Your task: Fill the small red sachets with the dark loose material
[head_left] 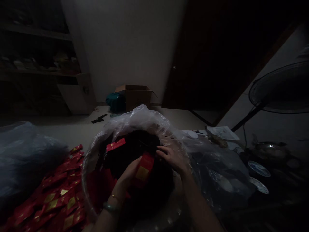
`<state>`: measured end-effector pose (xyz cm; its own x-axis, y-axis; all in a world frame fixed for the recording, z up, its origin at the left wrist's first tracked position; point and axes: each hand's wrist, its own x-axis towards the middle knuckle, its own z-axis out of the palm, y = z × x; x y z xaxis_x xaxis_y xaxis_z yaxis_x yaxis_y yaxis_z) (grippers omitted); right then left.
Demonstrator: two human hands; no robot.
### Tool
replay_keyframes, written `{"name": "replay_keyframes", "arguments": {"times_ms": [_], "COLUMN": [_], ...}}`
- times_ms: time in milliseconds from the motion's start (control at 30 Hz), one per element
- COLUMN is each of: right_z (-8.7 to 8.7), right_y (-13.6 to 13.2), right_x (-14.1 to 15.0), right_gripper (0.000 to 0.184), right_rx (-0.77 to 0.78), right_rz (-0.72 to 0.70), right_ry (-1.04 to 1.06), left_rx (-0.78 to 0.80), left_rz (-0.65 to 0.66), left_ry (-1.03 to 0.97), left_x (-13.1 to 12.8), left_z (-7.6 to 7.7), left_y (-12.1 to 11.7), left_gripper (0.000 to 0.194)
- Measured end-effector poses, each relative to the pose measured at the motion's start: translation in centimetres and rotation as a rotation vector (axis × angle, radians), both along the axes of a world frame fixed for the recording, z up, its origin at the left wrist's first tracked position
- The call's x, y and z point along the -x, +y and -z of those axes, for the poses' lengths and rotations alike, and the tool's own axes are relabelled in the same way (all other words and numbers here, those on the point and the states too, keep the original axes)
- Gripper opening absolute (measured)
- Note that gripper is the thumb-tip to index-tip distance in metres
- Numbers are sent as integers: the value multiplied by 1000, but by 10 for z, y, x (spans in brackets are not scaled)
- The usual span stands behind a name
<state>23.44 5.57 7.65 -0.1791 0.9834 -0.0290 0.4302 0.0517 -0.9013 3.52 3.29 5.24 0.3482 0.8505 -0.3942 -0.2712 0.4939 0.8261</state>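
Observation:
My left hand (131,170) grips a red packet (145,166) with a gold label, held tilted over a tub (85,180) lined with clear plastic. At the packet's upper right edge is my right hand (171,158), its fingers bent together; whatever may be between the fingertips is too dark to make out. Dark loose material (135,141) fills much of the tub. On top of it lies another red packet (116,144), and more red packets (100,183) rest inside on the left.
Many red packets (60,196) are heaped left of the tub, beside a large clear plastic bag (26,154). A cardboard box (137,96) stands by the back wall. To the right are plates (259,169), plastic sheeting (217,161) and a standing fan (282,87).

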Motion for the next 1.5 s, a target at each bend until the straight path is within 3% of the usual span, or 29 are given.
{"name": "replay_keyframes", "arguments": {"times_ms": [167,267,467,633,800,967,1133,1333,1500], "right_z": [25,34,22,18,19,21,27,19,1], "right_y": [12,15,8,-2,-4,-1,-1,-4,-3], "right_x": [-42,-42,18,50,52,47,47,48,21], "right_gripper": [28,23,34,19,14,22,30,23,19], "right_rx": [56,64,-130,-151,-105,61,118,26,-15], "right_rz": [-12,-32,69,92,134,111,95,115,176], "right_ry": [-250,-312,82,47,76,190,250,217,173], "left_rx": [-35,-105,-240,-268,-343,-358,-356,-340,-290], "left_rz": [-59,-102,-189,-255,-271,-373,-407,-318,-259], "left_ry": [-96,-90,-62,61,257,264,245,265,329], "left_x": [0,0,-1,0,4,4,3,4,9], "left_z": [-3,-4,-3,4,10,11,13,14,19], "left_y": [1,2,6,10,11,10,10,13,20], "left_gripper": [43,44,43,34,32,37,38,41,38]}}
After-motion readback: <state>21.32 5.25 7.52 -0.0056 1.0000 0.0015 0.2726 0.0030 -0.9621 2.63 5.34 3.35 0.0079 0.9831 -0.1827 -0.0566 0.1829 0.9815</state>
